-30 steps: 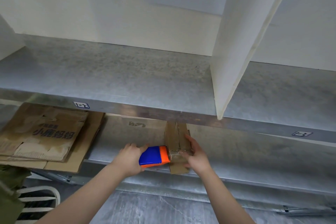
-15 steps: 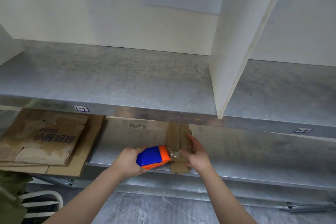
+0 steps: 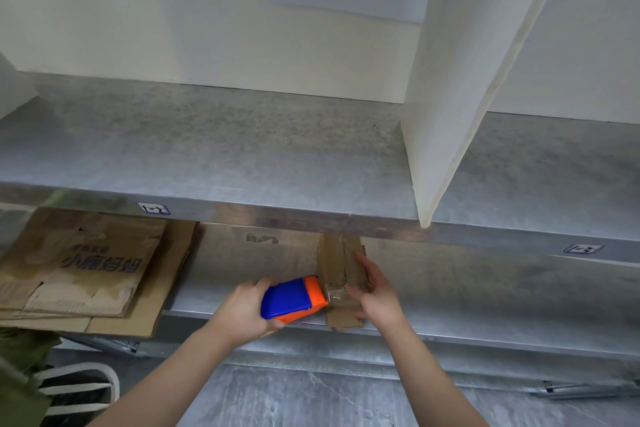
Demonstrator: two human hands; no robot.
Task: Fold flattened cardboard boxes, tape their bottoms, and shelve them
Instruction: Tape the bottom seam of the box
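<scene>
Since a second earlier the blue-and-orange tape dispenser (image 3: 292, 300) had tipped slightly. The left hand (image 3: 242, 312) gripped it. The right hand (image 3: 375, 291) lay spread on the narrow cardboard box (image 3: 341, 263) at the lower shelf's front edge (image 3: 485, 340), pressing the tape. A hard pull could drag the box off. The flattened cartons (image 3: 86, 270) read "小鹿妈妈"; the shelf labels (image 3: 152, 208) read "1-2" and "1-3".

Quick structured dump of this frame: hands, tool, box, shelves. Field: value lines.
left hand: grips the tape dispenser
right hand: fingers fairly straight, resting on the small cardboard box
tape dispenser: blue and orange, orange end against the box, clear tape at the contact
small cardboard box: on the lower shelf, partly under the upper shelf
flattened cardboard: stacked at the lower shelf's left end
upper shelf: white divider stands on it
</scene>
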